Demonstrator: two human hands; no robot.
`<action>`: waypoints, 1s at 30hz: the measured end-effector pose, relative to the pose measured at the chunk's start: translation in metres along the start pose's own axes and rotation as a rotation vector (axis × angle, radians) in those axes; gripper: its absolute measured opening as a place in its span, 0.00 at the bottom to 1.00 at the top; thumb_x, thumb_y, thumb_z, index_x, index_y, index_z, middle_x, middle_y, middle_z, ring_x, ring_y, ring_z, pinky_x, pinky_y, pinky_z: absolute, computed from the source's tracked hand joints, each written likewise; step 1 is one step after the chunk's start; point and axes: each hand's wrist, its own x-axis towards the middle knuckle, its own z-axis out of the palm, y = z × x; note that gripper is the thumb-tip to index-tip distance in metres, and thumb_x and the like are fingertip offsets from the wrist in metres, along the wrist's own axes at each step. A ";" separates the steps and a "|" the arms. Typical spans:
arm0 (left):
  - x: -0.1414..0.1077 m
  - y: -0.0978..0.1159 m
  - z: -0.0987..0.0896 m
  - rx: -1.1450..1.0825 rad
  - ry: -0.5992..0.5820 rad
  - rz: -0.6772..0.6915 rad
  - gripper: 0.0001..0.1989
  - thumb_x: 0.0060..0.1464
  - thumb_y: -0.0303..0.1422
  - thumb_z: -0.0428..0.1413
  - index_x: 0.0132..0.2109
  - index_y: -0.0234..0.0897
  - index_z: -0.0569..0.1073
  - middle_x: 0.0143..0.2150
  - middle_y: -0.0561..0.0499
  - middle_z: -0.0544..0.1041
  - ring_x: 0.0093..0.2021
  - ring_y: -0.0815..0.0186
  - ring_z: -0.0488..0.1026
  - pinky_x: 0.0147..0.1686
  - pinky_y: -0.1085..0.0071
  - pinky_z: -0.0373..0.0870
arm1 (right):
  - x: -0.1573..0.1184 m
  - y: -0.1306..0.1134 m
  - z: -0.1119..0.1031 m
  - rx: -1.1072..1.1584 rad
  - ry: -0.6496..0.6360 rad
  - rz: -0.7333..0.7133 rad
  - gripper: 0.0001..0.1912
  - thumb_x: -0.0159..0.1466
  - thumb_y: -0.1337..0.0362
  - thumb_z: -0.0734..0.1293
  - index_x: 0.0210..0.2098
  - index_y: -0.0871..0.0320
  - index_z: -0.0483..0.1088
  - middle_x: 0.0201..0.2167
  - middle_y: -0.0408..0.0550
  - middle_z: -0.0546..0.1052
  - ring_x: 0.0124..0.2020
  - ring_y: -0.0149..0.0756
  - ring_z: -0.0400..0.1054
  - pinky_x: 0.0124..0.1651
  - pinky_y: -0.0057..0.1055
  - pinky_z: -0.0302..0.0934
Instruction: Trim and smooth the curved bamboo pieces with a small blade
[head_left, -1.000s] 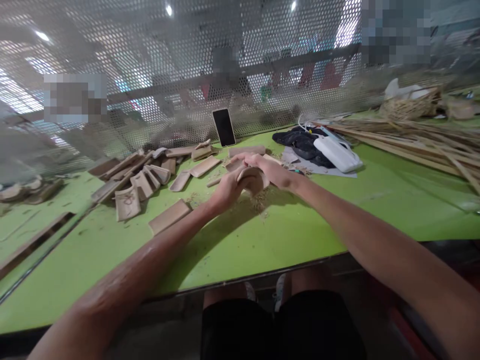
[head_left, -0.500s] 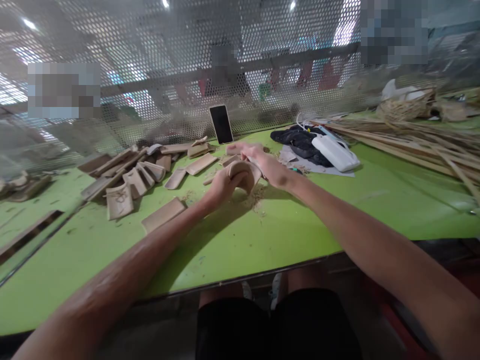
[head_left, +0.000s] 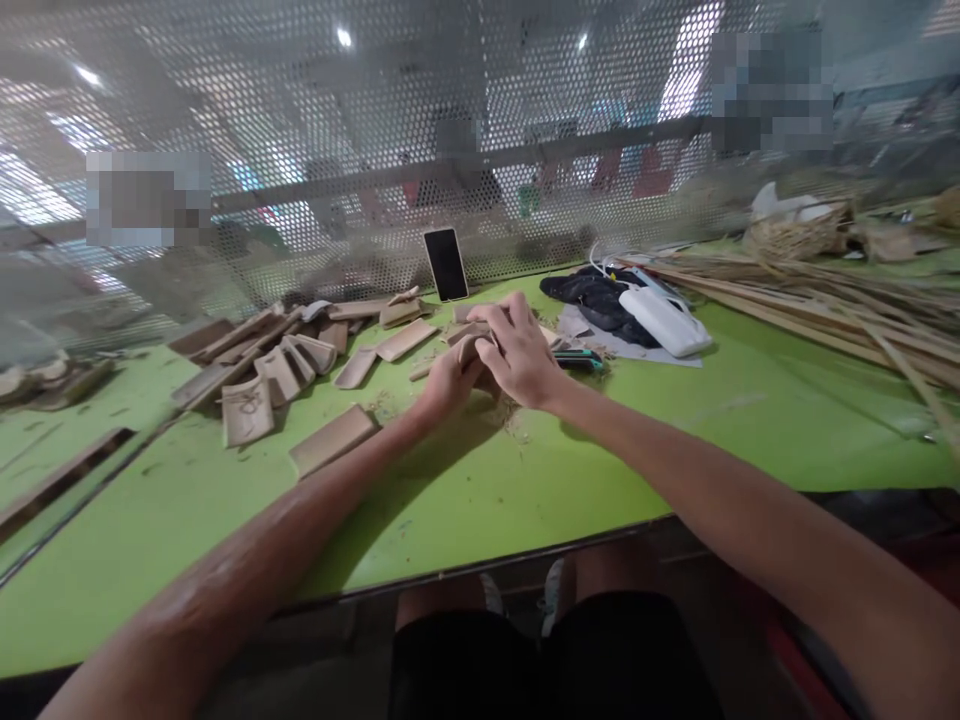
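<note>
Head view, bamboo piece (head_left: 466, 349) gripped between both hands' fingers (head_left: 501, 325), over table (head_left: 525, 470)

Both arms reach forward, left hand (head_left: 448, 380) and right hand (head_left: 521, 358) pressed together.

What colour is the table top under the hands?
Bright lime green table top, scattered with pale wood shavings; head view.

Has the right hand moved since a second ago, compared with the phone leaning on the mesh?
Yes. The right hand has come over the top of the curved piece, covering it, and its back now faces the camera, still just below the phone.
</note>
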 end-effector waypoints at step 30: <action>0.008 0.009 -0.004 -0.044 -0.023 0.061 0.08 0.63 0.32 0.52 0.45 0.39 0.75 0.47 0.43 0.81 0.48 0.58 0.77 0.53 0.57 0.76 | -0.004 0.016 0.007 -0.098 -0.043 0.015 0.26 0.64 0.66 0.61 0.61 0.64 0.64 0.53 0.63 0.70 0.55 0.53 0.62 0.60 0.53 0.61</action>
